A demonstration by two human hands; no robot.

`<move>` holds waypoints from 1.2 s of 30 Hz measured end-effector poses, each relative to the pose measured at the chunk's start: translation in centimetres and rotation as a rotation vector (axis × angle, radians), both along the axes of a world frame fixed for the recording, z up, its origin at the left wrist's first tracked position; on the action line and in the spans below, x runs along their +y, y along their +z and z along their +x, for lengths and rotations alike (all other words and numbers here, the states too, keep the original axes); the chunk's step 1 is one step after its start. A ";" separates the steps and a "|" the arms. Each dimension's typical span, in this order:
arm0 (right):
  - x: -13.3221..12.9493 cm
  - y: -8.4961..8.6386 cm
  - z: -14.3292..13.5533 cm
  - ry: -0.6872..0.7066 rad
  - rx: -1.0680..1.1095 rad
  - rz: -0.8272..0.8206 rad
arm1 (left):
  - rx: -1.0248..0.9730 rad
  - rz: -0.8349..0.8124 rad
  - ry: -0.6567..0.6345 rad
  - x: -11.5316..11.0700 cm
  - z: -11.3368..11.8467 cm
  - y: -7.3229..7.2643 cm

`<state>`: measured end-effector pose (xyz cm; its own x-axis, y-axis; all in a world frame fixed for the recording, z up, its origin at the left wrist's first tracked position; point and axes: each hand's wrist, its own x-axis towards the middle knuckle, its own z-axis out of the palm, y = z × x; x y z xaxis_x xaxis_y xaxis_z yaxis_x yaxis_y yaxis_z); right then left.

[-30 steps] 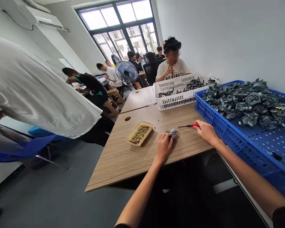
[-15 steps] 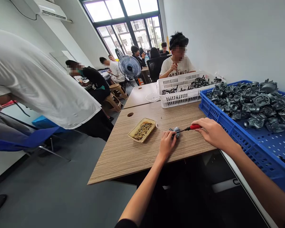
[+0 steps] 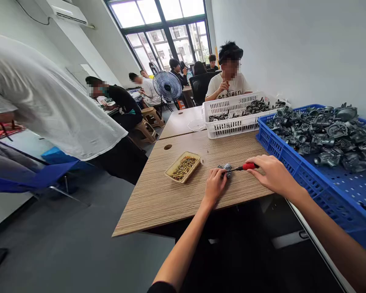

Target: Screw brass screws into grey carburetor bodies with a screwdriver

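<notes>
My left hand grips a small grey metal carburetor and holds it down on the wooden table. The fingers cover part of it. My right hand is closed on the red handle of a screwdriver. Its dark shaft points left and its tip meets the carburetor beside my left fingertips; the exact contact spot is too small to make out. To the left of my left hand stands a cream tray of small brass-coloured pieces.
At right, a blue crate is heaped with grey metal carburetors. Behind it a white basket holds dark parts. Across the table sits a co-worker. A person in a white shirt leans at left, near a standing fan.
My right hand has shifted its hold on the screwdriver handle slightly, fingers a little lower and to the left. My left hand and the carburetor stay put. The person at left has moved slightly.
</notes>
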<state>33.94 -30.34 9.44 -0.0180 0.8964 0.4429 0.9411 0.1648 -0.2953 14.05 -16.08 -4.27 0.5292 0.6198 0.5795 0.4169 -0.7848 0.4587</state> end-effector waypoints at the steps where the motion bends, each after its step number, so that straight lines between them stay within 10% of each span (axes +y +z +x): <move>1: -0.1 0.2 -0.2 0.002 -0.008 -0.006 | 0.002 0.006 0.001 0.0 0.0 0.0; 36: -1.5 0.8 -4.2 0.025 -0.284 -0.079 | -0.071 -0.155 0.027 0.7 0.0 -0.6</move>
